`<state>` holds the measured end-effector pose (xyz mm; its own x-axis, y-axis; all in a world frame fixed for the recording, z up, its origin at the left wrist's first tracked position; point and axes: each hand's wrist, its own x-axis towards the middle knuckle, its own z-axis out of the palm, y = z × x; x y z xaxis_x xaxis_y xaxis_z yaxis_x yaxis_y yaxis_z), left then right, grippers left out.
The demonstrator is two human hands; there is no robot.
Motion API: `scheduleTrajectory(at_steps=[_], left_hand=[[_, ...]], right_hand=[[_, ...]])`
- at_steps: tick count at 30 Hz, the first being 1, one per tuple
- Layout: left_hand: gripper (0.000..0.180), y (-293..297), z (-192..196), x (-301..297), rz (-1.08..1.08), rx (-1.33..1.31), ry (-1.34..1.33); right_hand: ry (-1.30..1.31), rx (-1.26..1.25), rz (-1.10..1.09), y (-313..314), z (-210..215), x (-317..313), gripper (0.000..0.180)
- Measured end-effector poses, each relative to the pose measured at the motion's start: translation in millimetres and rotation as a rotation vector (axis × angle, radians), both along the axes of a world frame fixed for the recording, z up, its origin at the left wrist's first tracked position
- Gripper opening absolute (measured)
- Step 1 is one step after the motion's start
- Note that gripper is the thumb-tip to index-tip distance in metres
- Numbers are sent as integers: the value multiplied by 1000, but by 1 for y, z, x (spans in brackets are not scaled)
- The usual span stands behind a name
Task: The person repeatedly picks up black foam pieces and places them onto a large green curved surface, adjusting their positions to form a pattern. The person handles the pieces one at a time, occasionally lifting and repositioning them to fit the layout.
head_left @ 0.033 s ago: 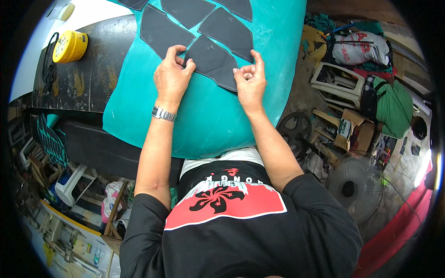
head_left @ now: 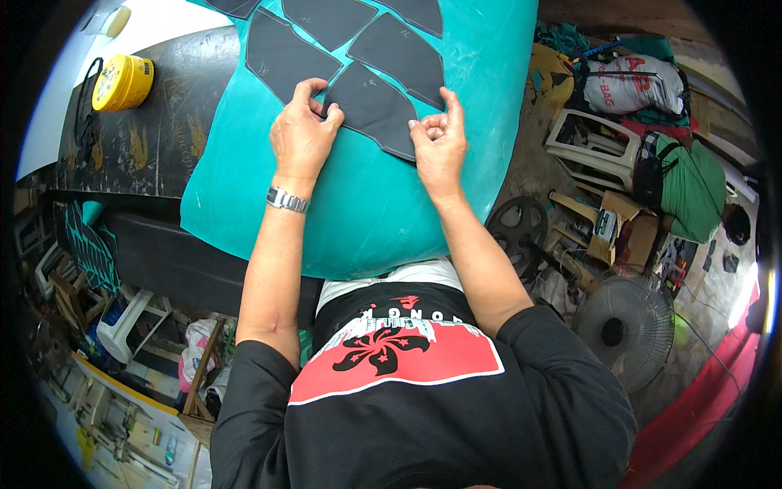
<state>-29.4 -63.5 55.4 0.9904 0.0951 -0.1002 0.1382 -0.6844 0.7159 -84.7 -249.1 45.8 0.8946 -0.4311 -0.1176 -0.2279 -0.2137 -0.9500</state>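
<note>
A black, flat cut piece (head_left: 371, 106) with a pale outline along its edge lies on a large teal sheet (head_left: 244, 187). My left hand (head_left: 305, 134) pinches its left corner between thumb and fingers. At its lower right corner my right hand (head_left: 441, 151) has the thumb on the edge, with the index finger reaching up and the other fingers curled. Similar black pieces lie close around it: one to the left (head_left: 285, 57), one to the right (head_left: 405, 59) and one beyond (head_left: 330, 20). Narrow teal gaps separate them.
A yellow bucket (head_left: 124, 82) stands on the dark, worn tabletop (head_left: 175, 106) at the left. The teal sheet drapes over the near edge toward my lap. On the floor at the right are a fan (head_left: 626, 326), a white plastic stool (head_left: 595, 143), a cardboard box (head_left: 631, 232) and stuffed bags (head_left: 635, 85).
</note>
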Motion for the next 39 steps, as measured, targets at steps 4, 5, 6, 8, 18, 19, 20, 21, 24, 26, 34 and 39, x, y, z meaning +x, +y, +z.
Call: scheduleTrajectory(at_steps=[4, 5, 6, 8, 18, 19, 20, 21, 24, 26, 34, 39], left_hand=[[44, -3, 6, 10, -62, 137, 101], [44, -5, 6, 10, -90, 219, -12], [45, -7, 5, 10, -119, 305, -127], [47, -11, 1, 9, -243, 406, -307], [85, -17, -28, -4, -559, 470, -267], [86, -19, -27, -4, -552, 485, -257], [87, -21, -27, -5, -539, 510, -243], [88, -23, -26, -7, -534, 507, -230], [96, -28, -24, -18, -501, 465, -235], [96, -26, -25, -23, -510, 428, -206], [96, -22, -31, -34, -492, 347, -253], [95, -25, -26, -36, -468, 396, -250]], right_hand=[[-4, -89, 11, 1, -3, 8, 71], [7, -113, 13, 1, -3, 9, 72], [-2, -141, 16, 2, -3, 9, 72], [20, -226, 49, 3, -1, 11, 75], [410, -795, 262, -16, 37, 12, 105], [411, -801, 277, -20, 41, 11, 107], [411, -807, 293, -24, 43, 11, 109], [411, -813, 310, -28, 45, 11, 111], [192, -808, 345, -29, 42, 26, 107], [-11, -757, 323, -24, 36, 49, 101], [-211, -902, 582, 6, 10, 122, 92], [-240, -918, 668, 9, 9, 126, 86]])
